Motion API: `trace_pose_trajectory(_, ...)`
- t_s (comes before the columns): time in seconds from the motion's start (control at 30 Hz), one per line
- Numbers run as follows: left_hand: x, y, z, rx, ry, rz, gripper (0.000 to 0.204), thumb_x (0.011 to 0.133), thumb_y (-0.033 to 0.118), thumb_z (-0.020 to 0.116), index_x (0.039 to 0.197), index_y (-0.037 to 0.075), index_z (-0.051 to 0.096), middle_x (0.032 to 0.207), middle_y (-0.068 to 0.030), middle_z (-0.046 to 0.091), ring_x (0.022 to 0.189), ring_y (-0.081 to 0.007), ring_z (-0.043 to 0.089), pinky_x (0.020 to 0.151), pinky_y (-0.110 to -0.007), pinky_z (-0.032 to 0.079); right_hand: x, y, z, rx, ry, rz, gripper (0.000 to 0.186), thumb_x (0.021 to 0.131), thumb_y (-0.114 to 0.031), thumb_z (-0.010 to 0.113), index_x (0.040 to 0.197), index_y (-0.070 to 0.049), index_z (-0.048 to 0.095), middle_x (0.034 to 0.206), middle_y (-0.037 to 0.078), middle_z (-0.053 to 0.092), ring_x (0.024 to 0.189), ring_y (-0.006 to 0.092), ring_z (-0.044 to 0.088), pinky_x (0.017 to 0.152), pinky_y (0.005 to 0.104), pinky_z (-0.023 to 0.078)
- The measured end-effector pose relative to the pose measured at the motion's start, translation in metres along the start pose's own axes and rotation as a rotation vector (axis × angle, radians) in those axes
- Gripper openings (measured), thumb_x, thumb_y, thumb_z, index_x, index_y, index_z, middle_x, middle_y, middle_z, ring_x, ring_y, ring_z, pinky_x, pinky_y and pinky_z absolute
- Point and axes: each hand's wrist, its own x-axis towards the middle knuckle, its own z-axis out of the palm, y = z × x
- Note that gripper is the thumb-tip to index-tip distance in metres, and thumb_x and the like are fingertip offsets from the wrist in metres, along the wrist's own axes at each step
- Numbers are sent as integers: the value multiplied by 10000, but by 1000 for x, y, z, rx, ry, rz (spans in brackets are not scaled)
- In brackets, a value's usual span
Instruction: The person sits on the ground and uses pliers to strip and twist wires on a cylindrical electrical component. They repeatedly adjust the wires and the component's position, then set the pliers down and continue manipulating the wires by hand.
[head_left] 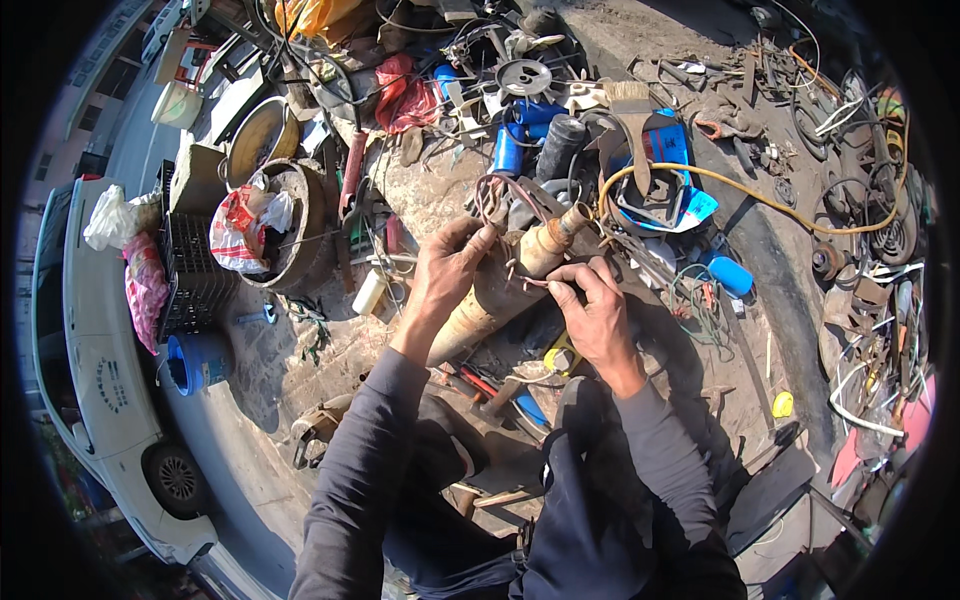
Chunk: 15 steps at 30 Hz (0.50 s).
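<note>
Both hands are at work over the cylinder [490,310], which lies slantwise between them, its pale, rusty body low on the left and its brassy neck [570,222] up to the right. Here's the right hand [600,318]: thumb and forefinger pinch a thin reddish wire [535,282] that reaches in toward the cylinder's shoulder. Across from it, the left hand [445,272] has thumb and forefinger drawn close together beside a reddish loop [495,183]; whether they grip it, I can't tell.

Just beyond, a blue can [508,150] stands near a black can [562,147], and to their right a brush [628,115] points its bristles away from the person. A yellow hose [740,178] sweeps out to the right, past the blue tub [668,145]. Over on the left, a white bottle [370,291] lies near the left hand, with a blue bucket [190,362] farther out and a white car [115,370] beyond.
</note>
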Motion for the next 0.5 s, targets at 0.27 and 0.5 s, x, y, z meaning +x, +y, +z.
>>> trace_pose_trajectory(0.27, 2, -20, 3, -174, 3, 96, 197, 1081, 221, 690, 1100, 30, 735, 963, 44, 680, 872, -58, 573, 775, -239, 472, 1, -27, 21, -101, 127, -259, 204, 896, -148, 820, 1019, -44, 695, 1050, 120, 636, 971, 325, 649, 863, 442, 528)
trace_pose_trajectory(0.5, 0, -35, 9, -250, 69, 157, 189, 1068, 198, 715, 1170, 40, 740, 1026, 23, 729, 928, -62, 635, 858, -232, 518, 1, -45, 42, -386, 110, -275, 384, 784, -173, 891, 1057, -69, 643, 1065, 137, 570, 1019, 356, 589, 909, 482, 482)
